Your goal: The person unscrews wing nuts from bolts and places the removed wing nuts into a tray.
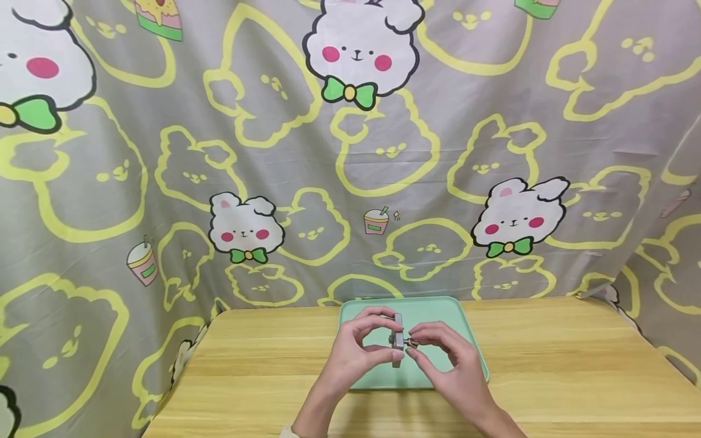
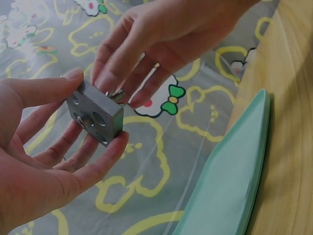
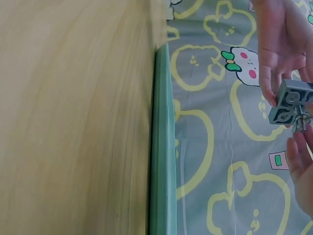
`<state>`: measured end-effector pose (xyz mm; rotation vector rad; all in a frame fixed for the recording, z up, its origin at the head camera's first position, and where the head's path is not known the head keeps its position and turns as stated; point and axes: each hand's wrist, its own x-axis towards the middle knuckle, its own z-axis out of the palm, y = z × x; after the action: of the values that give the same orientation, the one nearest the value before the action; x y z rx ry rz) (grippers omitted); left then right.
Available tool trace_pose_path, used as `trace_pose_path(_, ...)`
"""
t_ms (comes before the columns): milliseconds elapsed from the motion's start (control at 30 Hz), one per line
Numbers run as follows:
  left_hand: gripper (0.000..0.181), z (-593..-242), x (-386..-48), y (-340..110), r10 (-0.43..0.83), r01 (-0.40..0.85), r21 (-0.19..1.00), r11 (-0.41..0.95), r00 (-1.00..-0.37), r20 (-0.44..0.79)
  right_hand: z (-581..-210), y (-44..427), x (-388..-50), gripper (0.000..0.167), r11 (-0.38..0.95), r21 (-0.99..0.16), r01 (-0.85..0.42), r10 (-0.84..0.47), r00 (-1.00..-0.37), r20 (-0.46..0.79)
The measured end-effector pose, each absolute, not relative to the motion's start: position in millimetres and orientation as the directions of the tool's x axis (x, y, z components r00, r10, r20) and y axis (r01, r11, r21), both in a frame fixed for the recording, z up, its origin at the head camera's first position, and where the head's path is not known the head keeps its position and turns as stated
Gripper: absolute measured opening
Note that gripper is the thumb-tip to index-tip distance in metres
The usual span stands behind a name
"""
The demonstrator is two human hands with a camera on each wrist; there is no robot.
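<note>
Between thumb and fingertips, the left hand point(image 1: 350, 353) grips a grey metal block point(image 1: 398, 340) by its edges, above the green tray point(image 1: 378, 380). The left wrist view shows round holes in the face of the block point(image 2: 95, 111) and a bolt end in the middle. On the opposite face, a small metal wing-shaped piece point(image 3: 300, 122) sits on a threaded rod in the right wrist view. The right hand point(image 1: 457, 365) pinches this piece with thumb and fingers. Fingers partly hide it in the head view.
The green tray lies flat on a wooden table point(image 1: 246, 365) near its back edge. Behind the table and along both sides hangs a grey curtain point(image 1: 383, 170) with cartoon prints.
</note>
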<state>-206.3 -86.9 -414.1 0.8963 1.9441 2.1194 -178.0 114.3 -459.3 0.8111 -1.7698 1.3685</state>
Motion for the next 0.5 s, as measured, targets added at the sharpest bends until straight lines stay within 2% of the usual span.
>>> trace_pose_path(100, 0.033, -414.2, -205.9, -85.3, 0.472, 0.306, 0.938, -0.163, -0.811, 0.346, -458.5, 114.7, -176.4, 0.046, 0.193, -0.561, -0.805, -0.01, -0.573, 0.819)
trace_pose_path(167, 0.032, -414.3, -205.6, -84.3, 0.471, 0.314, 0.935, -0.163, -0.808, 0.353, -457.5, 115.9, -175.1, 0.037, 0.175, -0.619, -0.766, 0.0, -0.629, 0.778)
trace_pose_path(333, 0.031, -414.0, -204.8, -83.7, 0.465, 0.318, 0.938, -0.134, -0.816, 0.343, -452.2, 117.8, -172.6, 0.012, 0.119, -0.844, -0.524, 0.032, -0.847, 0.53)
trace_pose_path(433, 0.031, -413.5, -204.2, -83.5, 0.462, 0.327, 0.938, -0.115, -0.818, 0.342, -450.0, 118.4, -173.8, 0.019, 0.041, -0.938, -0.343, 0.025, -0.939, 0.344)
trace_pose_path(500, 0.031, -413.5, -204.1, -82.5, 0.466, 0.337, 0.935, -0.111, -0.814, 0.348, -449.1, 119.9, -174.2, 0.027, -0.022, -0.973, -0.23, -0.003, -0.973, 0.231)
